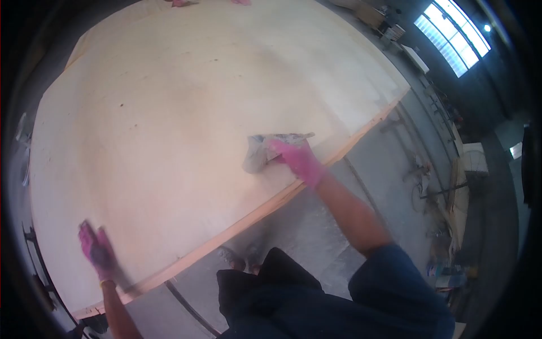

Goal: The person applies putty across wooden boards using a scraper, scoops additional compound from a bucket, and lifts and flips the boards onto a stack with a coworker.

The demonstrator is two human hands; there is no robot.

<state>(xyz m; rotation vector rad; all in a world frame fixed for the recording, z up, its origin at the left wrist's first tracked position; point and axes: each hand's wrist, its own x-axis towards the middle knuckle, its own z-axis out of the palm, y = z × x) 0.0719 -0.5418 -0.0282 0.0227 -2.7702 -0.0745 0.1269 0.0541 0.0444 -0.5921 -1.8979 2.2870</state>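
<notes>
A large pale wooden panel (pixel 186 124) stretches out before me, with a bare wood edge along my side. My right hand (pixel 299 161), in a pink glove, is closed on a crumpled grey-white rag (pixel 258 157) on the panel near its right edge. A narrow end of the rag sticks out past my fingers. At the lower left corner, my left hand (pixel 99 251) in a pink and dark glove is over the panel, slightly blurred. Its fingers are apart and it holds nothing; I cannot tell whether it touches the surface.
Pink-gloved hands (pixel 182 3) of another person partly show at the panel's far edge. Grey floor (pixel 322 237) lies below, with a dark strip across it. Boards (pixel 458 198) and clutter stand along the right, below a bright window (pixel 454 37).
</notes>
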